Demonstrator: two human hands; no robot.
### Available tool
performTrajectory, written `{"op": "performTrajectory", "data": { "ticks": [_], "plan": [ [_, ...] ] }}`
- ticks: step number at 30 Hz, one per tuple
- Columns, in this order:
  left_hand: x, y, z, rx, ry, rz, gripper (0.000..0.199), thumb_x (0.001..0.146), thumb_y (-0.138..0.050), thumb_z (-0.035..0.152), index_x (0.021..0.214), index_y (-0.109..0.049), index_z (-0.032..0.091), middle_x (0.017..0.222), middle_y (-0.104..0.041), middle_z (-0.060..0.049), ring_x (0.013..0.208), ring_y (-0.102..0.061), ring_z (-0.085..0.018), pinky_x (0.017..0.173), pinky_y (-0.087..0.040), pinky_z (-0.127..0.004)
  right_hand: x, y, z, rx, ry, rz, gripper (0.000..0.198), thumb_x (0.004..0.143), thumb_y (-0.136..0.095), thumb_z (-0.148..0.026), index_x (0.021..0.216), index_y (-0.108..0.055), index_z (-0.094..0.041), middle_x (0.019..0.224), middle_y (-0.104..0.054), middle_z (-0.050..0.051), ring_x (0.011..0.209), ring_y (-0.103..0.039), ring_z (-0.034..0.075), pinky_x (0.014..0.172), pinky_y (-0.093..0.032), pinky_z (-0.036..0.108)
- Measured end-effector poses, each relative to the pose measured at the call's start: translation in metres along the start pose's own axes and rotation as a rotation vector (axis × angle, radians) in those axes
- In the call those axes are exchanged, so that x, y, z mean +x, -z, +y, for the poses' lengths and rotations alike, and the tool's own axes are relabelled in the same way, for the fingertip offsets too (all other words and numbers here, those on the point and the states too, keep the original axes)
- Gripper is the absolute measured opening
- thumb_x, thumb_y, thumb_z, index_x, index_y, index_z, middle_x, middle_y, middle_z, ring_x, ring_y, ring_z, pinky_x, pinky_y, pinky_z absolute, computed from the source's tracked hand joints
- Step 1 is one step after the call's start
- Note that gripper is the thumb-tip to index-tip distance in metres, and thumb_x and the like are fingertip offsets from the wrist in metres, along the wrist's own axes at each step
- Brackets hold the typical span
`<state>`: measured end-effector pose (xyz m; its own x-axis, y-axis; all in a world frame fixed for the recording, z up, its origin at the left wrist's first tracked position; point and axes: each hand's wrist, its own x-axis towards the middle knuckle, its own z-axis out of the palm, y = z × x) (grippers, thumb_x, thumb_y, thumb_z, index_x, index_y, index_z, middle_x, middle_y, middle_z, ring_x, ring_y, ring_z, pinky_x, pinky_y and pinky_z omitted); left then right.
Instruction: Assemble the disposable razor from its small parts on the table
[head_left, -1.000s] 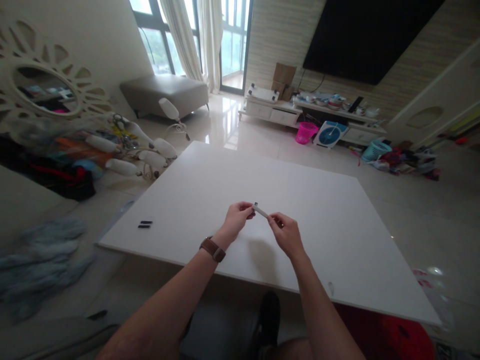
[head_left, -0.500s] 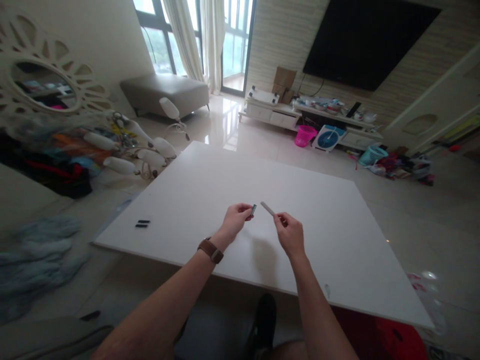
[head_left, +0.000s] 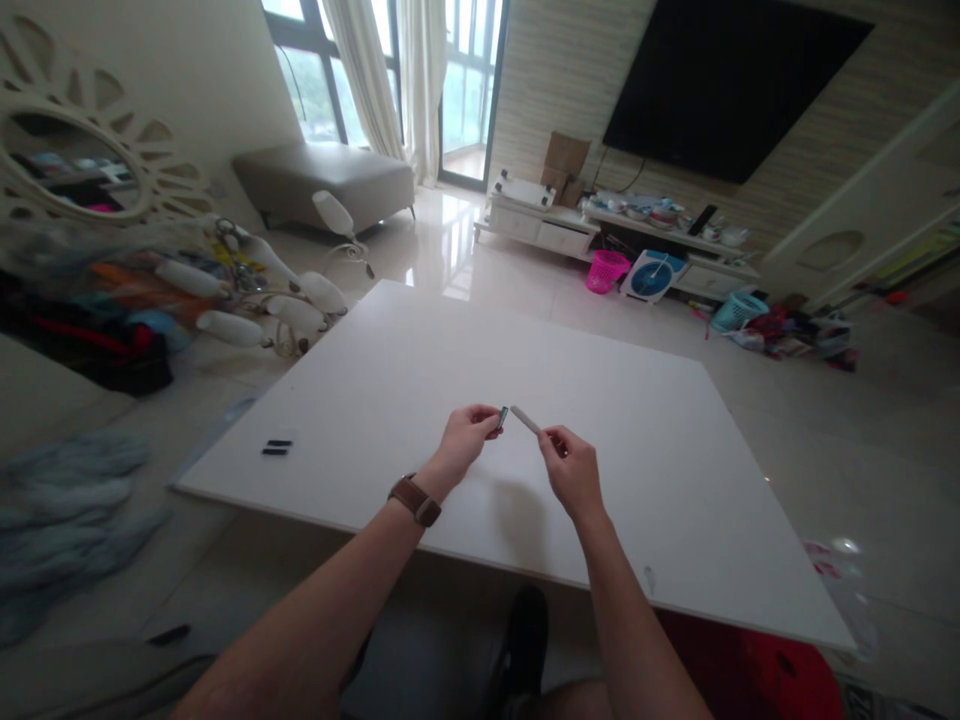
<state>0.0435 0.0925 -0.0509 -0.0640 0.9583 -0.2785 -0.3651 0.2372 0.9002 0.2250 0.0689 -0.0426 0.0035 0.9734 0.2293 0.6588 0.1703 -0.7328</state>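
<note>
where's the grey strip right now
In the head view, the grey strip is held in the right hand above the white table, its free tip close to the small piece in the left hand.

Technician: What is the left hand [head_left: 466, 435] holding?

Inspector: It is gripping a small piece [head_left: 503, 416], which is showing a dark, greenish surface and is projecting slightly beyond the grip. The upper end is leaning to the right. Its finer detail is appearing too small to read.

Technician: And the right hand [head_left: 571, 465]?

Inspector: It is pinching a flat grey strip [head_left: 524, 418] by the near end. The strip is slanting, its free end pointing leftward at the small piece. A narrow gap is separating the two above the white table [head_left: 420, 370].
</note>
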Motion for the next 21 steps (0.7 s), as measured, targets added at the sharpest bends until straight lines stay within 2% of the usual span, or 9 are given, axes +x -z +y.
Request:
{"op": "performTrajectory", "data": {
  "ticks": [4,10,16,21],
  "plan": [
    [0.0007,-0.0004,0.0003,-0.030,-0.039,0.034,0.013,0.072,-0.077,0.018,0.079,-0.071,0.010,0.075,-0.069,-0.008,0.069,-0.065,-0.014,0.074,-0.053,-0.029,-0.0001,-0.0006,0.0016,-0.009,0.059,-0.115,0.030,0.092,-0.054,-0.042,0.076,-0.068,-0.021,0.065,-0.064,0.001,0.058,-0.053,0.015,0.059,-0.038,0.026],
    [0.0017,-0.0013,0.0012,-0.058,-0.068,0.067,0.015,0.071,-0.078,0.020,0.079,-0.070,0.010,0.076,-0.069,-0.007,0.070,-0.065,-0.015,0.077,-0.054,-0.032,0.0021,0.0023,0.0015,0.019,0.022,-0.043,0.031,0.092,-0.054,-0.044,0.076,-0.068,-0.020,0.064,-0.062,0.001,0.058,-0.052,0.015,0.059,-0.038,0.027],
    [0.0010,-0.0015,0.0024,-0.058,-0.079,0.092,0.013,0.070,-0.077,0.018,0.078,-0.071,0.010,0.077,-0.069,-0.007,0.073,-0.063,-0.014,0.076,-0.054,-0.030,0.0004,-0.0012,-0.0023,-0.016,0.075,-0.166,0.031,0.091,-0.056,-0.042,0.072,-0.068,-0.021,0.060,-0.057,-0.001,0.056,-0.049,0.014,0.057,-0.035,0.026],
    [-0.0003,-0.0016,0.0025,-0.047,-0.071,0.043,0.015,0.071,-0.078,0.021,0.079,-0.072,0.010,0.077,-0.069,-0.007,0.071,-0.064,-0.015,0.076,-0.054,-0.031,0.0016,0.0000,-0.0004,0.006,0.079,-0.078,0.036,0.093,-0.053,-0.047,0.075,-0.069,-0.020,0.060,-0.056,-0.001,0.057,-0.048,0.014,0.057,-0.034,0.026]
  ]
}}
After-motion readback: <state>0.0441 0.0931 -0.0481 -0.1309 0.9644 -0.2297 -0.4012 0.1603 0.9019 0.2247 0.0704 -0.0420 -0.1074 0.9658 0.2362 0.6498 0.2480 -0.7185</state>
